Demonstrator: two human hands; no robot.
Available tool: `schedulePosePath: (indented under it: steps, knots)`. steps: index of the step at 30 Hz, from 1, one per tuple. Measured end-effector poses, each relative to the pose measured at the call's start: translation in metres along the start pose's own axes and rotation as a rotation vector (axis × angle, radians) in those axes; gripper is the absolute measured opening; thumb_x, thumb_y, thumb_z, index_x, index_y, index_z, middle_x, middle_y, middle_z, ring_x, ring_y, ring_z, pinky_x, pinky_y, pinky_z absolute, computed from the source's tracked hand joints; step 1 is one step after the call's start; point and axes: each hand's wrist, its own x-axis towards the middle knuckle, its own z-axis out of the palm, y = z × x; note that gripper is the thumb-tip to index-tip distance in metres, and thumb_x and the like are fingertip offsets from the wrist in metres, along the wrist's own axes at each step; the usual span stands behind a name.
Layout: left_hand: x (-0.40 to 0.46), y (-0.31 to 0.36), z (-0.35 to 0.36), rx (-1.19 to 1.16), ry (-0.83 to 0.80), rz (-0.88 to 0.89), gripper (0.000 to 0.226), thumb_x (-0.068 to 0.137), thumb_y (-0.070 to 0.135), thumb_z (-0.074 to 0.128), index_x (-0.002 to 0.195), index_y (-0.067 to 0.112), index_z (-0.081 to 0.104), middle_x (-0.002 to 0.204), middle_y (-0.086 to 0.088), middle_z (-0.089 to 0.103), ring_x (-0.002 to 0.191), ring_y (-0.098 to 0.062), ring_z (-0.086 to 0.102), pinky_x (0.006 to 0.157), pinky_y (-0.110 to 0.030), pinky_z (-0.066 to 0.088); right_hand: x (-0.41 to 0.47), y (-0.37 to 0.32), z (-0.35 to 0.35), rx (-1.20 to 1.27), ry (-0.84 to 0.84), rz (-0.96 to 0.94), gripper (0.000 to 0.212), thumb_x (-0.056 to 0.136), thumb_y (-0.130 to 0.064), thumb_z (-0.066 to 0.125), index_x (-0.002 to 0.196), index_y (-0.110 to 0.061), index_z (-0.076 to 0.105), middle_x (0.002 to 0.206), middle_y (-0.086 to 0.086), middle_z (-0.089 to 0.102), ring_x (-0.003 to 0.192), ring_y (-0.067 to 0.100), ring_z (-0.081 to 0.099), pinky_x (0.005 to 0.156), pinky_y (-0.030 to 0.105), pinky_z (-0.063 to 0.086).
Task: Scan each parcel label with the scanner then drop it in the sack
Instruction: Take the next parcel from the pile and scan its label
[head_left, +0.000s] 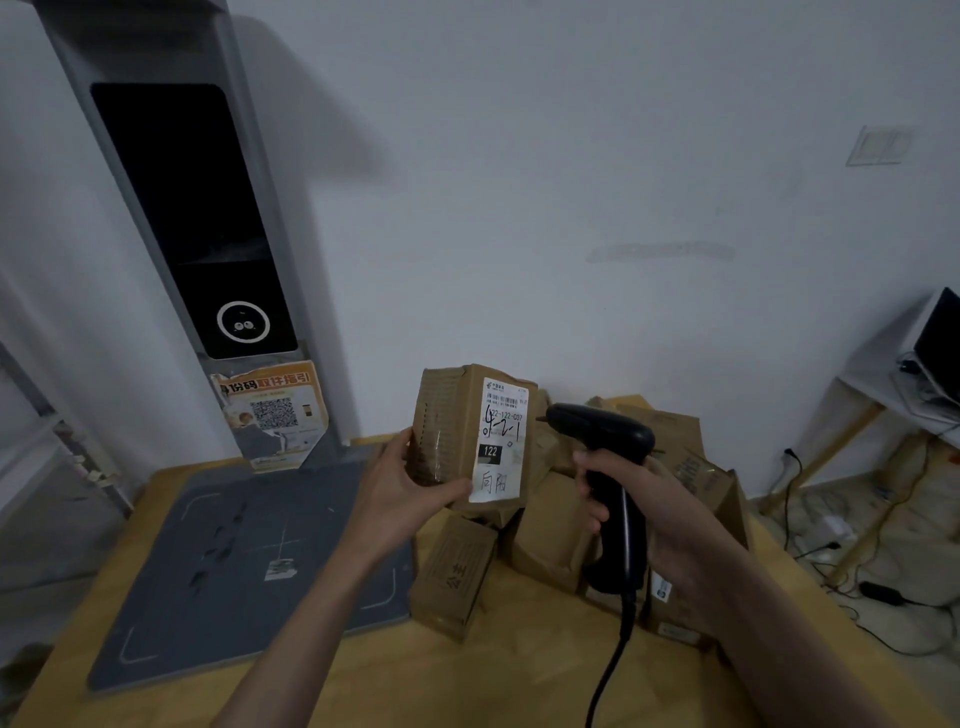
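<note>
Both hands are clamped: left (402, 480) holds the upright parcel (470, 436), right (631, 501) aims the scanner (602, 457) leftward at its label (501, 439).

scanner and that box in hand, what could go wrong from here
The scanner in the right hand points at the label from very close and at an angle, so the barcode may not read.
Handwriting crosses the label just under the barcode, which could also confuse a read.
The left hand holds the parcel only at its lower edge; it could tip onto the pile of parcels.
</note>
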Motion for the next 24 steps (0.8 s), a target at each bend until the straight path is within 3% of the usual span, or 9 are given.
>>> schedulePosePath:
  steps: [3, 5, 7, 9, 11, 13, 15, 18, 24]
  knots:
    - [-0.005, -0.011, 0.005, -0.03, -0.071, -0.023, 0.077, 0.069, 0.043, 0.086, 0.136, 0.029, 0.05, 0.122, 0.008, 0.052, 0.111, -0.01, 0.054, 0.083, -0.024, 0.044, -0.005, 0.014, -0.002, -0.001, 0.118, -0.015, 0.026, 0.094, -0.015, 0.068, 0.116, -0.002, 0.065, 0.085, 0.012, 0.067, 0.075, 0.024, 0.065, 0.072, 0.037, 0.06]
    - [-0.013, -0.015, 0.012, -0.067, -0.126, -0.051, 0.069, 0.071, 0.045, 0.084, 0.13, 0.032, 0.051, 0.116, 0.011, 0.056, 0.105, -0.006, 0.057, 0.074, -0.02, 0.045, -0.011, 0.026, -0.004, 0.039, 0.195, -0.002, 0.033, 0.093, -0.013, 0.071, 0.125, -0.009, 0.064, 0.103, 0.024, 0.07, 0.1, 0.037, 0.071, 0.089, 0.053, 0.06]
    - [-0.023, -0.017, 0.019, -0.105, -0.19, -0.073, 0.054, 0.077, 0.039, 0.081, 0.119, 0.039, 0.048, 0.108, 0.019, 0.055, 0.098, 0.001, 0.057, 0.068, -0.018, 0.044, -0.021, 0.039, -0.006, 0.082, 0.27, 0.027, 0.035, 0.092, -0.011, 0.072, 0.126, -0.015, 0.064, 0.12, 0.031, 0.064, 0.117, 0.042, 0.065, 0.086, 0.052, 0.062]
    - [-0.034, -0.021, 0.029, -0.139, -0.256, -0.089, 0.053, 0.08, 0.039, 0.078, 0.123, 0.04, 0.047, 0.109, 0.02, 0.057, 0.099, 0.0, 0.058, 0.069, -0.018, 0.045, -0.033, 0.052, -0.007, 0.075, 0.341, 0.038, 0.033, 0.093, -0.01, 0.071, 0.125, -0.014, 0.065, 0.116, 0.026, 0.067, 0.109, 0.029, 0.069, 0.069, 0.031, 0.063]
    - [-0.043, -0.028, 0.042, -0.14, -0.317, -0.097, 0.066, 0.079, 0.043, 0.078, 0.137, 0.036, 0.047, 0.117, 0.016, 0.059, 0.103, -0.003, 0.059, 0.074, -0.019, 0.045, -0.049, 0.066, -0.009, 0.025, 0.394, 0.052, 0.027, 0.093, -0.012, 0.07, 0.12, -0.011, 0.067, 0.104, 0.007, 0.076, 0.096, 0.015, 0.072, 0.066, 0.024, 0.058]
    - [-0.055, -0.03, 0.056, -0.124, -0.379, -0.101, 0.072, 0.078, 0.045, 0.078, 0.142, 0.034, 0.045, 0.122, 0.014, 0.058, 0.104, -0.002, 0.057, 0.075, -0.019, 0.045, -0.068, 0.083, -0.016, 0.043, 0.419, 0.067, 0.027, 0.094, -0.013, 0.069, 0.121, -0.011, 0.066, 0.099, -0.003, 0.078, 0.101, 0.013, 0.073, 0.075, 0.035, 0.062]
    - [-0.067, -0.032, 0.072, -0.1, -0.444, -0.093, 0.066, 0.08, 0.046, 0.076, 0.138, 0.033, 0.047, 0.124, 0.012, 0.057, 0.102, 0.0, 0.056, 0.077, -0.021, 0.047, -0.089, 0.098, -0.022, 0.073, 0.468, 0.074, 0.028, 0.095, -0.011, 0.068, 0.122, -0.017, 0.066, 0.107, -0.001, 0.078, 0.108, 0.021, 0.072, 0.086, 0.048, 0.062]
    - [-0.089, -0.037, 0.094, -0.076, -0.545, -0.088, 0.071, 0.081, 0.052, 0.072, 0.144, 0.035, 0.046, 0.128, 0.007, 0.06, 0.106, -0.006, 0.06, 0.089, -0.032, 0.053, -0.122, 0.122, -0.034, 0.111, 0.563, 0.074, 0.028, 0.096, -0.011, 0.067, 0.12, -0.025, 0.066, 0.103, -0.004, 0.079, 0.106, 0.026, 0.073, 0.084, 0.05, 0.062]
    - [-0.138, -0.031, 0.129, 0.01, -0.696, 0.015, 0.06, 0.087, 0.052, 0.067, 0.142, 0.033, 0.052, 0.13, 0.011, 0.056, 0.117, -0.01, 0.056, 0.089, -0.027, 0.049, -0.187, 0.159, -0.057, 0.185, 0.669, 0.097, 0.035, 0.095, -0.013, 0.068, 0.127, -0.025, 0.064, 0.119, 0.006, 0.074, 0.112, 0.031, 0.071, 0.089, 0.056, 0.059]
